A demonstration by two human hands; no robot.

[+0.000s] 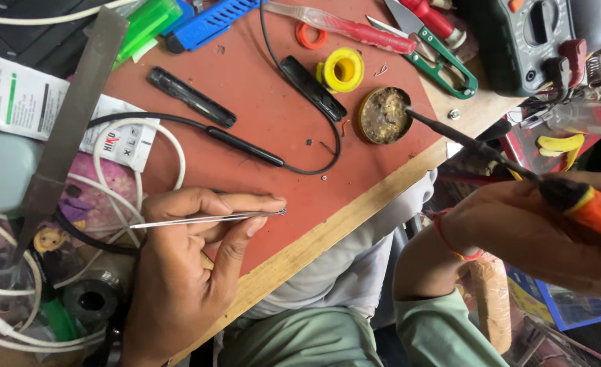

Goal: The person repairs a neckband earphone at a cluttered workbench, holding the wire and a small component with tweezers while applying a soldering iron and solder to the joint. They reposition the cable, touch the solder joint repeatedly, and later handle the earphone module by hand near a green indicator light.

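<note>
Your left hand [185,265] pinches a pair of thin metal tweezers [198,219] between thumb and fingers, closed firmly around the shaft. The tweezer tips hold a tiny dark component [283,211] just past your fingertips, low over the red work mat [259,115]. Behind that grip, toward your wrist, white cables [120,204] loop over each other, and a long grey metal file [69,129] lies slanted beyond them.

Up from the tweezer tips, a black cable [273,156] curves across the mat with slim black casing pieces [191,96] lying near it. Further along sits a yellow spool [343,69], and just beside it an open round tin of brownish flux [384,115].

Your right hand [538,238] is wrapped around the orange handle of a soldering iron [511,166], fingers closed on it. From that grip the dark shaft reaches out, and its tip rests in the flux tin, at its near rim. Beyond the iron lie green-handled snips [443,68], a red-handled screwdriver [355,27] and a dark multimeter [524,41].
</note>
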